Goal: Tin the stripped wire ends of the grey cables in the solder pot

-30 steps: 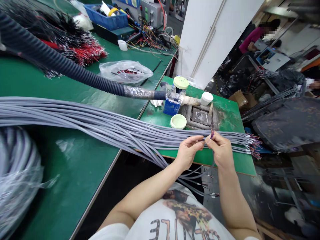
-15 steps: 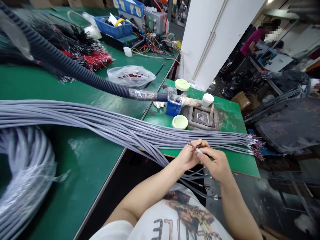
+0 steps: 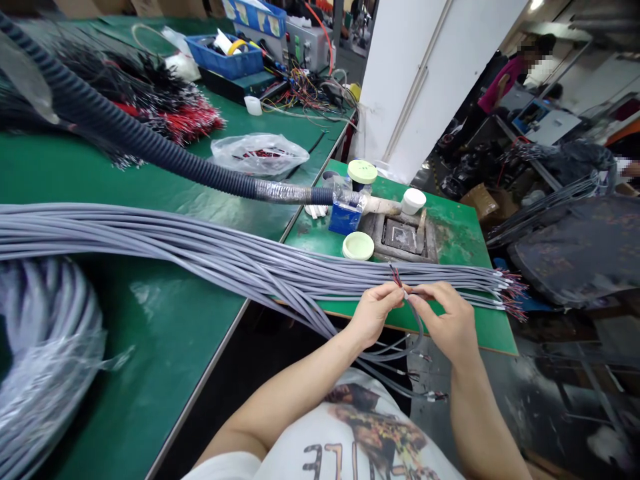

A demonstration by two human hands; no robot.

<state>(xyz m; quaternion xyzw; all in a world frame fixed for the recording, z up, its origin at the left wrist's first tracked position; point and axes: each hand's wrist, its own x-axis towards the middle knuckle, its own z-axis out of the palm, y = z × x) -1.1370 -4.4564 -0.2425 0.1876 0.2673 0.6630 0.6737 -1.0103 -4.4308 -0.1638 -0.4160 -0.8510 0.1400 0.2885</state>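
Between my two hands is the end of one grey cable (image 3: 418,321), its thin red and dark wires (image 3: 395,275) fanning out upward. My left hand (image 3: 376,309) pinches it near the base of those wires. From the other side my right hand (image 3: 447,316) closes thumb and fingers on the cable end, where a white piece shows at the fingertips. Just beyond lies a thick bundle of grey cables (image 3: 240,250), with stripped red and dark ends (image 3: 513,291) at the right. More cable ends (image 3: 431,396) hang below my hands, in front of the shirt.
Behind the bundle stand a soldering pot (image 3: 404,237), a pale green dish (image 3: 358,246), a white cup (image 3: 413,200) and a blue box (image 3: 345,217) at the ribbed hose (image 3: 200,167). A wrapped cable coil (image 3: 55,373) lies left. Another person (image 3: 495,93) is in the background.
The held wires have turned from pointing left to pointing up. My right hand has shifted slightly right, and the grey cable now curves down into view between my hands.
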